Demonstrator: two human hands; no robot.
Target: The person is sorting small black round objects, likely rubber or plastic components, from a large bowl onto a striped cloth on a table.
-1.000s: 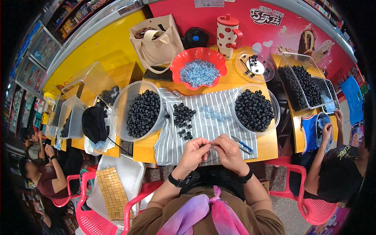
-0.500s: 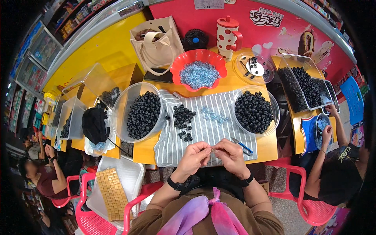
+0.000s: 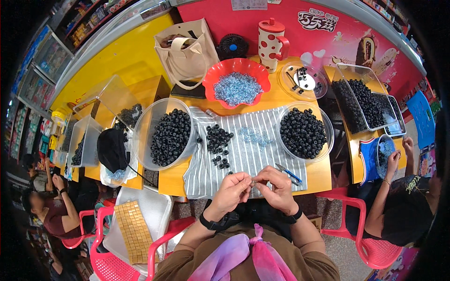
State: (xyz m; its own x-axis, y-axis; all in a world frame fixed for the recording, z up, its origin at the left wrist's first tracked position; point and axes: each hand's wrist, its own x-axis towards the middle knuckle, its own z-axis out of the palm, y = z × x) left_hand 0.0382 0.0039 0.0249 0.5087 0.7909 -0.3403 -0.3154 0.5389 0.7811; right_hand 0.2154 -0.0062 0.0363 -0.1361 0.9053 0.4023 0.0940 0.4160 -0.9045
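My left hand (image 3: 233, 191) and my right hand (image 3: 273, 187) meet at the near edge of a striped grey cloth (image 3: 197, 161). Both are pinched closed, fingertips together, on something too small to make out. Just beyond my right hand lie small blue-handled snips (image 3: 291, 175). Loose black beads (image 3: 219, 139) form a pile on the cloth, with a few nearer my left hand. A scatter of clear bluish beads (image 3: 254, 136) lies to their right. Tubs of black beads flank them, a left one (image 3: 172, 137) and a right one (image 3: 303, 133).
A red scalloped bowl (image 3: 238, 87) of clear bluish beads stands behind the cloth. Further back are a cream tote bag (image 3: 185, 56), a black fan (image 3: 233, 46) and a polka-dot tumbler (image 3: 271, 47). At the right table sits a person (image 3: 401, 206); others are at far left.
My hands stay nearly in place, fingers shifting slightly in their pinch. At the right table, the other person's far hand has drawn back from the bead box toward them.
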